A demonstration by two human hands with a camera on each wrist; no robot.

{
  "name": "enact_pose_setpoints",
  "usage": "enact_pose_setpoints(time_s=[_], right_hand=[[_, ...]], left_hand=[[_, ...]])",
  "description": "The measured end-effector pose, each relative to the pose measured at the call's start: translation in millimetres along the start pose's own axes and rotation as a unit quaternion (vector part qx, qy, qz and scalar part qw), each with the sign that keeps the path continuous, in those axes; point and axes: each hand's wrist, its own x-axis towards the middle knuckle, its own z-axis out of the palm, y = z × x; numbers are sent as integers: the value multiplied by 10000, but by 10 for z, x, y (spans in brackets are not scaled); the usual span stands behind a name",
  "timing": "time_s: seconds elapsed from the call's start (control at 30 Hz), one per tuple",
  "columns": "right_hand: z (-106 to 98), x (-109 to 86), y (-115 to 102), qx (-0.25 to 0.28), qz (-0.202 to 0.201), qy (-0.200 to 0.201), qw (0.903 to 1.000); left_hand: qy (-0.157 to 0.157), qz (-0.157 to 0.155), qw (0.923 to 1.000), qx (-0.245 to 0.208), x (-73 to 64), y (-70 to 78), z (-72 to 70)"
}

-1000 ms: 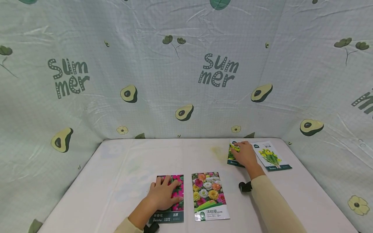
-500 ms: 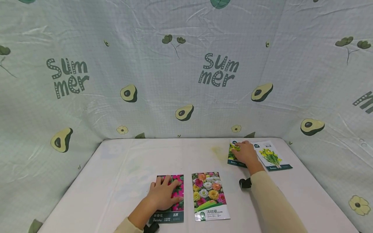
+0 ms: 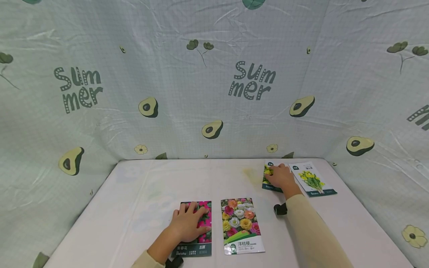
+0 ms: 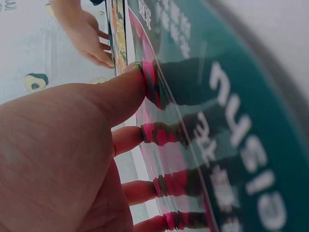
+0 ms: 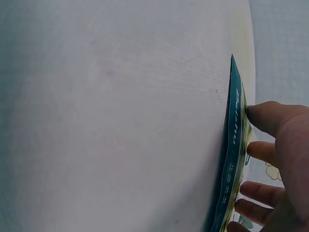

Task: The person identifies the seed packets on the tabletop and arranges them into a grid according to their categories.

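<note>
My left hand lies with spread fingers on a seed packet with bright pink flowers near the table's front. In the left wrist view, the thumb and fingertips touch the glossy face of this packet. At the back right, my right hand rests on a packet with yellow-green plants, covering much of it. Seen from the right wrist, the fingertips meet the packet's printed face. Beside it lies a white packet with a yellow flower bunch.
A packet with multicoloured roses lies just right of the pink one. The white table is backed by a curtain printed with avocados. A black wrist camera sits below the right wrist.
My right hand and wrist have shifted very slightly on the back packet. The left hand stays still on the pink packet, and the other packets keep their places.
</note>
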Motion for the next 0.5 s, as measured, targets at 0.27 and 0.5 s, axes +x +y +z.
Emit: enact_pose_setpoints(time_s=[0.27,0.5], right_hand=[[39,31,-9,-87,89,-304,9995],[45,34,-10,-27,98,-422,9991]], left_hand=[[17,54,10000,-24,-11,2,0],[-3,7,10000,13,-9,4,-5]])
